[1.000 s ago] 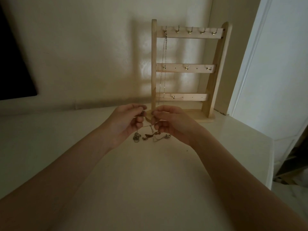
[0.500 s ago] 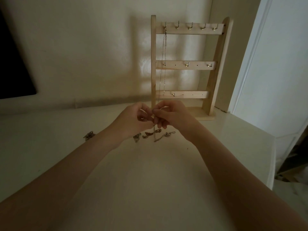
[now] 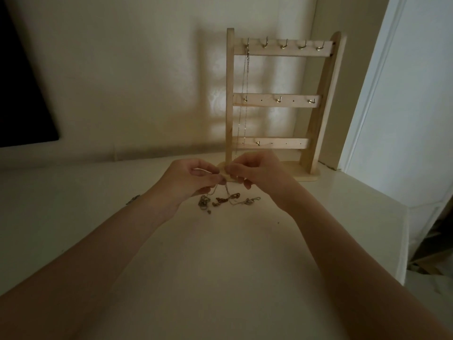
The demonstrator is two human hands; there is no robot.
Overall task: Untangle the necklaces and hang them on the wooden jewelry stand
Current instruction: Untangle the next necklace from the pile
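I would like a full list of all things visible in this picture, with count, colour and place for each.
wooden jewelry stand: one, pale wood, three hook bars, at the back of the table against the wall
hanging necklace: one, thin, silvery, on the top bar's leftmost hook
tangled necklaces: one heap, gold-brown, on the table under the hands
small chain piece: one, dull metal, on the table beside the left forearm
table: one, cream
dark panel: one, black, left wall
left hand: pinches a chain
right hand: pinches a chain
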